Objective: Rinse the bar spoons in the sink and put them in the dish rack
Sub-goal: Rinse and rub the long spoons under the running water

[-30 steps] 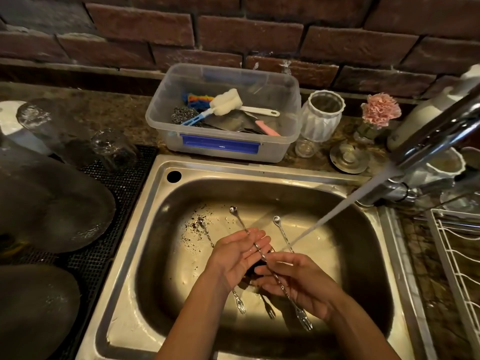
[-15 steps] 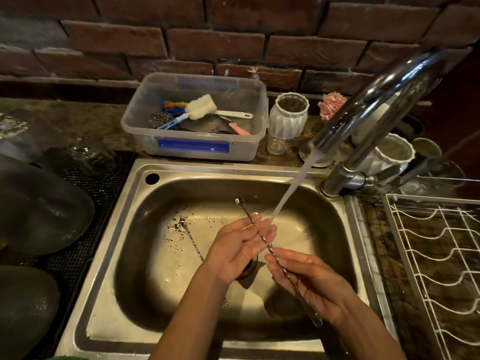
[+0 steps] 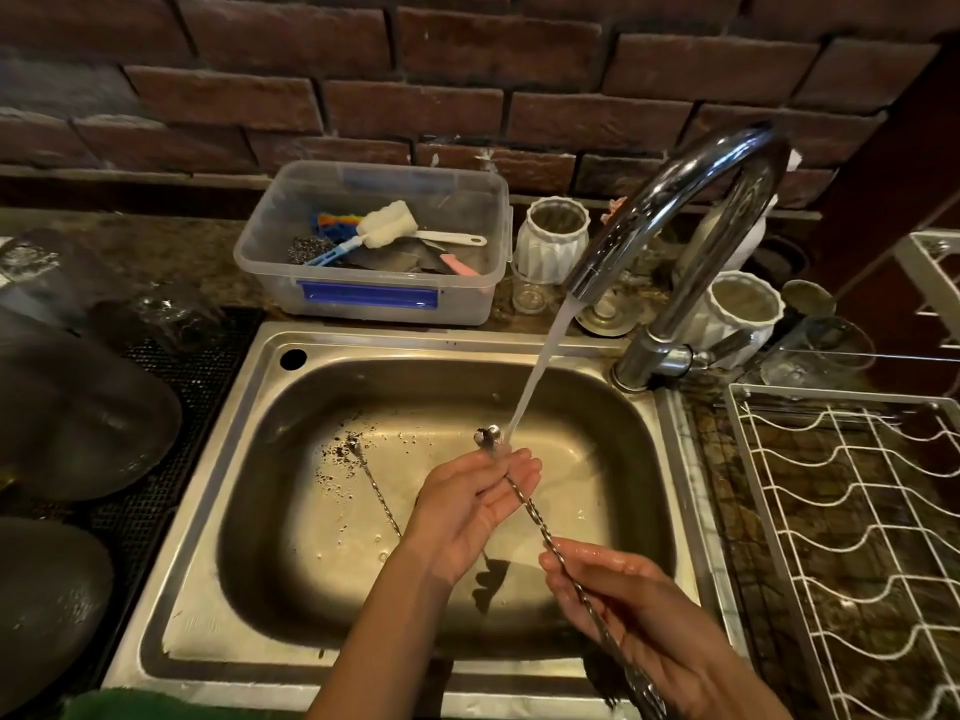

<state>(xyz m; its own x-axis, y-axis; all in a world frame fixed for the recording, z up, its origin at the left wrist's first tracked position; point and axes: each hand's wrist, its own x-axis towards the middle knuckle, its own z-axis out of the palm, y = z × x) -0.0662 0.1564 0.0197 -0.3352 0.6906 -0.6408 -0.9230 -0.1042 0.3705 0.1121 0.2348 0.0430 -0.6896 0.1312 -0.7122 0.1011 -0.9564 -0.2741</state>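
A long twisted bar spoon slants across the steel sink, its bowl up under the running water. My right hand grips the lower part of its stem. My left hand is palm-up with its fingertips pinching the stem just below the bowl. A second bar spoon lies on the sink floor to the left, among dark specks. The white wire dish rack stands to the right of the sink and holds no spoons.
A chrome tap arches over the basin, pouring water. Behind the sink stand a clear plastic tub of brushes, white ribbed cups and glasses. Dark plates and upturned glasses rest on a black mat at left.
My left hand has slid up the stem toward the bowl, which now sits in the water stream. The view has shifted right, showing more of the tap and rack.
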